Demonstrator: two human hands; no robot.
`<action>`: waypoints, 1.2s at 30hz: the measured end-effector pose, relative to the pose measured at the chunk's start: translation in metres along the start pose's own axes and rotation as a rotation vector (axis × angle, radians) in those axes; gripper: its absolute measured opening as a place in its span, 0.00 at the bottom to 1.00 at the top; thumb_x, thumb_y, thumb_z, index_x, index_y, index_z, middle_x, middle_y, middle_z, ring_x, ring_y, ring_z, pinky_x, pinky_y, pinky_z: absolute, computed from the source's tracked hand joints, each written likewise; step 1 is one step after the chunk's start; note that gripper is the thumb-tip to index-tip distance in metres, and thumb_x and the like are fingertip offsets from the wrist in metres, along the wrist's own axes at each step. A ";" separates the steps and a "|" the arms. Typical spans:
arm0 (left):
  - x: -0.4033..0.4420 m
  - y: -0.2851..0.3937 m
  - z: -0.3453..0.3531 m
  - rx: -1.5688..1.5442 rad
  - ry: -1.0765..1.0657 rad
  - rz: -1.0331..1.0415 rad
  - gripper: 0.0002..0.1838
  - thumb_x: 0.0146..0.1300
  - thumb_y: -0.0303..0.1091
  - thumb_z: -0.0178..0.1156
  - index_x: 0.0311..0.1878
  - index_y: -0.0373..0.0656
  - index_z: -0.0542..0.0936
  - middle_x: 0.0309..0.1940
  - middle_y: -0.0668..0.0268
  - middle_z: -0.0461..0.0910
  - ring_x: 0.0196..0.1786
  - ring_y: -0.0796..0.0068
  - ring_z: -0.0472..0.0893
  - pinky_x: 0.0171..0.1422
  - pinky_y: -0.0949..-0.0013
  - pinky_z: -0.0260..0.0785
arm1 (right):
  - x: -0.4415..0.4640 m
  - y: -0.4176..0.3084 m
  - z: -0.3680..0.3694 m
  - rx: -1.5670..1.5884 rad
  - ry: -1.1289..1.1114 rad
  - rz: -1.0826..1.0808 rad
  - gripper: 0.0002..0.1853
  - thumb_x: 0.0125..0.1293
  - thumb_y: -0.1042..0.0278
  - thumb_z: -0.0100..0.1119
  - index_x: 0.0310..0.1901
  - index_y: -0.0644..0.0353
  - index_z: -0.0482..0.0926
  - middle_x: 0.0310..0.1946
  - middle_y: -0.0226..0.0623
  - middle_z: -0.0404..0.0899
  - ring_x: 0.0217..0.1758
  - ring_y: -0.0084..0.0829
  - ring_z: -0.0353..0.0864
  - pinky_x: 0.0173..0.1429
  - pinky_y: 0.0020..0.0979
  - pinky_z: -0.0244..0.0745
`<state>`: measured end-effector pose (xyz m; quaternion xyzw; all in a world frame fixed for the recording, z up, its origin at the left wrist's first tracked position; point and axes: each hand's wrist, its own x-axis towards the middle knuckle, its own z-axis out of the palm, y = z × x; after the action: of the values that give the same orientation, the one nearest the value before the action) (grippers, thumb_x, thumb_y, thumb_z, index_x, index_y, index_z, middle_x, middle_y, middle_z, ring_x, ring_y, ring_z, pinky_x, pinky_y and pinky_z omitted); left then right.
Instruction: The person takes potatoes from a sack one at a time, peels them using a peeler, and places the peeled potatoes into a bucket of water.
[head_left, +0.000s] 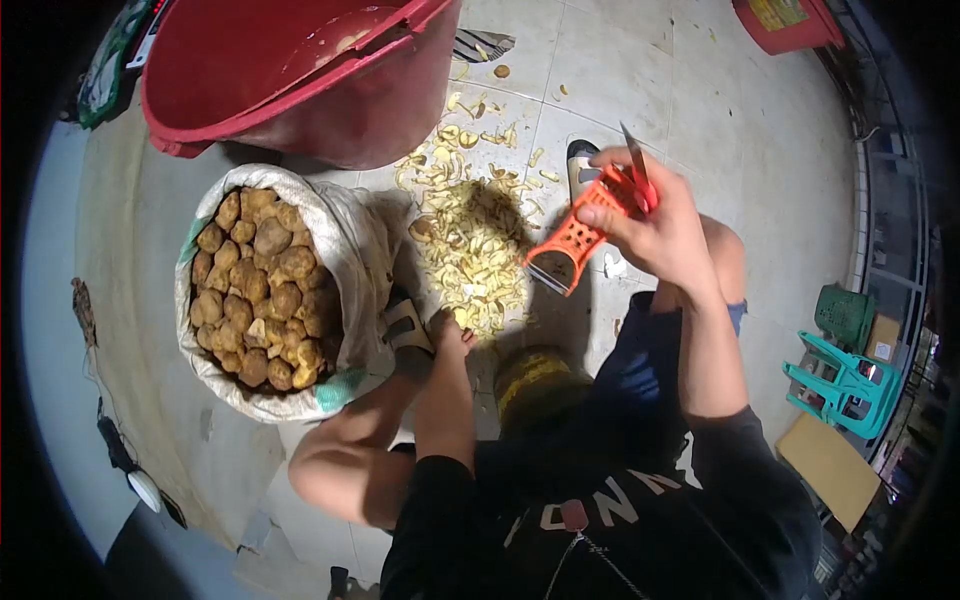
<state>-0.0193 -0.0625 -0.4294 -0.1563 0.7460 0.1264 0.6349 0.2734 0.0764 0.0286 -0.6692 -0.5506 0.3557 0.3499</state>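
My right hand point(668, 235) is raised over the floor and closed round an orange plastic peeler point(580, 235) with holes in its handle. The peeler's metal blade end points down and left. In the same hand is a small knife point(637, 165), its red handle against the fingers and its blade pointing up. My left hand point(452, 332) is low by my left foot, at the near edge of a heap of potato peelings point(475, 265). Its fingers are partly hidden and in shadow, so I cannot make out whether they hold anything.
A white woven sack point(365, 235) full of unpeeled potatoes point(265, 285) stands at the left. Behind it is a large red tub point(390, 110). A yellowish rounded object point(540, 385) sits between my legs. At the right are a turquoise plastic stool point(850, 385) and cardboard point(828, 470).
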 end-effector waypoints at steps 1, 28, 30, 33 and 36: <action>0.011 -0.002 0.000 -0.072 -0.070 -0.052 0.20 0.74 0.41 0.48 0.64 0.44 0.67 0.59 0.61 0.66 0.48 0.66 0.71 0.48 0.57 0.73 | 0.002 -0.003 0.001 -0.066 -0.014 -0.008 0.22 0.54 0.63 0.75 0.47 0.63 0.77 0.27 0.36 0.78 0.32 0.25 0.77 0.40 0.28 0.73; -0.364 0.089 0.041 -0.042 -0.596 1.436 0.12 0.62 0.29 0.39 0.30 0.36 0.72 0.24 0.66 0.70 0.30 0.77 0.68 0.37 0.73 0.62 | -0.005 0.022 0.067 0.285 -0.069 -0.081 0.22 0.50 0.69 0.77 0.42 0.61 0.73 0.33 0.32 0.80 0.37 0.22 0.77 0.43 0.26 0.72; -0.378 0.086 0.021 -0.025 -0.562 1.507 0.11 0.61 0.29 0.40 0.29 0.36 0.71 0.24 0.66 0.69 0.30 0.77 0.68 0.37 0.72 0.62 | 0.002 0.029 0.057 0.242 0.073 -0.022 0.20 0.51 0.74 0.75 0.42 0.60 0.73 0.32 0.28 0.79 0.36 0.19 0.76 0.42 0.24 0.72; -0.397 0.074 0.010 0.010 -0.500 1.631 0.10 0.60 0.28 0.41 0.29 0.36 0.71 0.23 0.66 0.68 0.29 0.76 0.68 0.36 0.72 0.62 | -0.023 0.002 0.058 0.505 -0.145 -0.079 0.19 0.52 0.74 0.75 0.41 0.60 0.73 0.30 0.26 0.78 0.32 0.18 0.75 0.39 0.23 0.72; -0.397 0.060 0.006 0.086 -0.397 1.778 0.10 0.58 0.28 0.42 0.28 0.36 0.72 0.23 0.65 0.69 0.28 0.74 0.67 0.36 0.71 0.62 | -0.032 0.003 0.063 0.382 -0.245 -0.229 0.18 0.52 0.74 0.75 0.41 0.62 0.75 0.30 0.26 0.78 0.32 0.18 0.75 0.38 0.23 0.73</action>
<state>0.0200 0.0233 -0.0392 0.5248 0.4727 0.5657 0.4257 0.2158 0.0496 -0.0026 -0.4760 -0.5838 0.4899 0.4389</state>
